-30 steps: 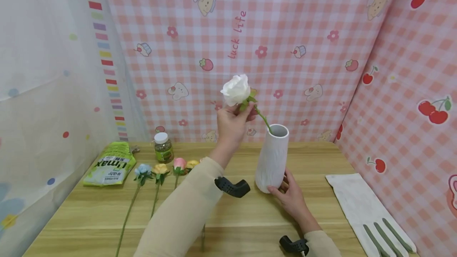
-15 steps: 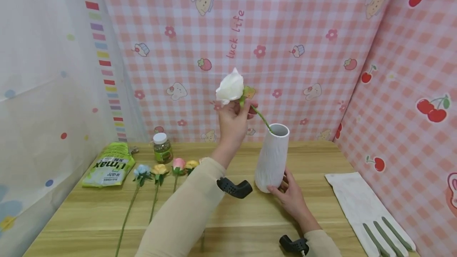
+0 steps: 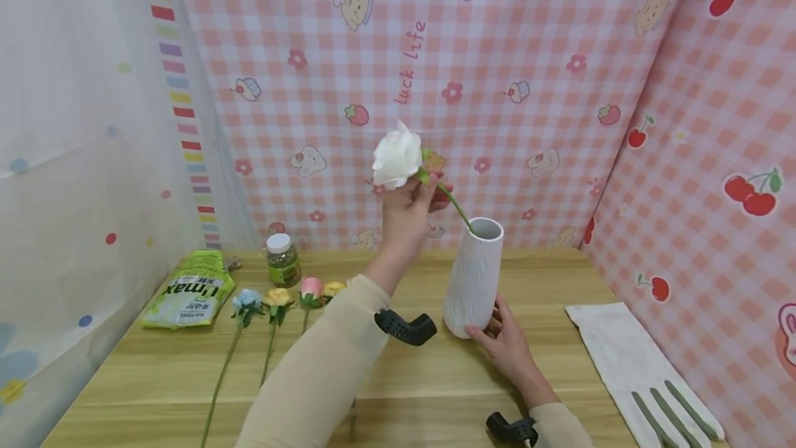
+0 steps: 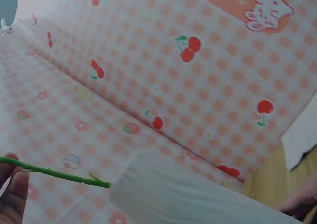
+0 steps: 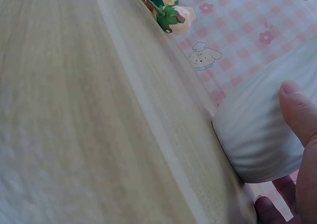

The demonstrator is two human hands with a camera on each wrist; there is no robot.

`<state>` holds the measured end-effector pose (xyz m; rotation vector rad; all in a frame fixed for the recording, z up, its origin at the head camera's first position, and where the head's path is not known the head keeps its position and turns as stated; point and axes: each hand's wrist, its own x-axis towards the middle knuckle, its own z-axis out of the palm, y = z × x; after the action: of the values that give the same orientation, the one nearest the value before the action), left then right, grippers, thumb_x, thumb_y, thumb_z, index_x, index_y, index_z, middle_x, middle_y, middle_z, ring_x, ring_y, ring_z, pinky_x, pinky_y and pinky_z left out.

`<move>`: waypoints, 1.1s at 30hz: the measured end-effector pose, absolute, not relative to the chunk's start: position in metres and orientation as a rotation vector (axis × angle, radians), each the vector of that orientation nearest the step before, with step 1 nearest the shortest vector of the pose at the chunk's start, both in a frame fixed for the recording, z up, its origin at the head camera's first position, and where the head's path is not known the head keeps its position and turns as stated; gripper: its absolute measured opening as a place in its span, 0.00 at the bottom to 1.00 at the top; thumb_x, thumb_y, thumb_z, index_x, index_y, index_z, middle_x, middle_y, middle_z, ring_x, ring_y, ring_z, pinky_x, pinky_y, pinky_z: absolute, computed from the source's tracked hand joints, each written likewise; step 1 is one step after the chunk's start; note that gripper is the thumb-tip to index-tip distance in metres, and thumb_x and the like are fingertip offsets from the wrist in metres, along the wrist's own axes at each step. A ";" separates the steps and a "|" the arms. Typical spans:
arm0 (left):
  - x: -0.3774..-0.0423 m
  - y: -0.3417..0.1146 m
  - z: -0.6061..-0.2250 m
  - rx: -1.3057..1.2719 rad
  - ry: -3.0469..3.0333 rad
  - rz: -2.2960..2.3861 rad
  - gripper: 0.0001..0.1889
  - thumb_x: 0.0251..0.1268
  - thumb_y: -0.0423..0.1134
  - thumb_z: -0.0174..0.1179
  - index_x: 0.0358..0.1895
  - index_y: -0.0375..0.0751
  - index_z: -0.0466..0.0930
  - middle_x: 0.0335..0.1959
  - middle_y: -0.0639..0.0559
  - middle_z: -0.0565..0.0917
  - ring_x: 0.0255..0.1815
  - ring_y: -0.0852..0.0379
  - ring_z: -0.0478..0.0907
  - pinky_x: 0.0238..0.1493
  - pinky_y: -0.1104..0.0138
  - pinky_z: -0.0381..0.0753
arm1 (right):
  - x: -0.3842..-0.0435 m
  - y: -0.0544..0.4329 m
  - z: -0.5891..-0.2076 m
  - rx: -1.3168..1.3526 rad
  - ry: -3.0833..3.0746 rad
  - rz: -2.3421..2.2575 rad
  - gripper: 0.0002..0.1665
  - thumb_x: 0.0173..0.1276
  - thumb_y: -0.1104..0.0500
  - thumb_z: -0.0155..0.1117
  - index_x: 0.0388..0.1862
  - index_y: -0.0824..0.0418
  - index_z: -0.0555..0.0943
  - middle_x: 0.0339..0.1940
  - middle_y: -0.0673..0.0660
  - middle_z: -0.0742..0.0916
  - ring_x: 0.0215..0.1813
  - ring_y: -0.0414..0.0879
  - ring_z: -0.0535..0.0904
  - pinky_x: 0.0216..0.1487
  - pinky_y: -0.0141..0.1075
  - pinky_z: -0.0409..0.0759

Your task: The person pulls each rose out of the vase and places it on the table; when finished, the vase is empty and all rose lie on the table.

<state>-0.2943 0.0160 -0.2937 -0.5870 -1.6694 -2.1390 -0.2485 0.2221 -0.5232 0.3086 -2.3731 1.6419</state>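
My left hand pinches the green stem of a white artificial rose just under its bloom. The stem slants down to the right, its lower end inside the mouth of a white ribbed vase. My right hand holds the vase low down near its base, thumb on the near side and fingers behind. In the right wrist view the thumb lies against the vase wall. The vase stands on the wooden table, leaning slightly. The stem's end inside the vase is hidden.
Left of my arm lie artificial roses: a blue one, a yellow one, a pink one and others partly hidden. Behind them stand a white-lidded jar and a green bag. A white cloth with green stripes lies right.
The rose's bloom has turned and shifted slightly left in my left hand, while the stem stays in the vase mouth. My right hand and the vase have hardly moved.
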 end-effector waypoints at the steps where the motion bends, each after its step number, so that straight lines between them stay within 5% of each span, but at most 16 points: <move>1: -0.295 0.014 -0.291 -0.578 -1.619 -2.150 0.12 0.71 0.41 0.54 0.46 0.36 0.81 0.37 0.42 0.85 0.36 0.51 0.84 0.41 0.61 0.84 | -0.248 0.222 -0.523 0.306 -2.373 1.647 0.50 0.59 0.55 0.73 0.75 0.53 0.56 0.67 0.63 0.70 0.66 0.60 0.69 0.60 0.51 0.72; 7: -0.299 -0.014 -0.277 -0.496 -1.399 -2.222 0.13 0.71 0.41 0.54 0.46 0.33 0.80 0.38 0.35 0.83 0.35 0.50 0.83 0.41 0.60 0.84 | -0.247 0.221 -0.522 0.307 -2.363 1.664 0.50 0.59 0.56 0.73 0.75 0.53 0.56 0.67 0.63 0.70 0.66 0.60 0.69 0.60 0.51 0.73; 17: -0.298 -0.084 -0.295 -0.265 -1.291 -2.290 0.14 0.72 0.42 0.53 0.47 0.32 0.79 0.32 0.39 0.83 0.28 0.54 0.81 0.33 0.67 0.83 | -0.247 0.220 -0.523 0.294 -2.374 1.663 0.49 0.60 0.57 0.72 0.75 0.53 0.55 0.67 0.63 0.70 0.65 0.61 0.69 0.59 0.52 0.72; 25: -0.288 -0.113 -0.348 -0.111 -1.621 -2.234 0.16 0.70 0.43 0.56 0.49 0.33 0.81 0.29 0.45 0.83 0.23 0.59 0.77 0.26 0.72 0.79 | -0.246 0.222 -0.520 0.290 -2.403 1.615 0.49 0.62 0.58 0.70 0.76 0.56 0.54 0.68 0.64 0.68 0.67 0.63 0.67 0.61 0.54 0.71; 33: -0.280 -0.087 -0.424 -0.044 -2.158 -2.008 0.13 0.70 0.43 0.58 0.44 0.38 0.86 0.27 0.42 0.84 0.21 0.59 0.76 0.17 0.73 0.70 | -0.234 0.213 -0.498 0.348 -2.365 1.639 0.48 0.62 0.65 0.69 0.75 0.65 0.54 0.66 0.71 0.68 0.65 0.68 0.67 0.59 0.57 0.71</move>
<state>-0.2795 -0.0865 -0.4239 -0.0438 -2.1584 -2.0079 -0.2337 0.2132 -0.4984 0.3477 -2.3649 1.6394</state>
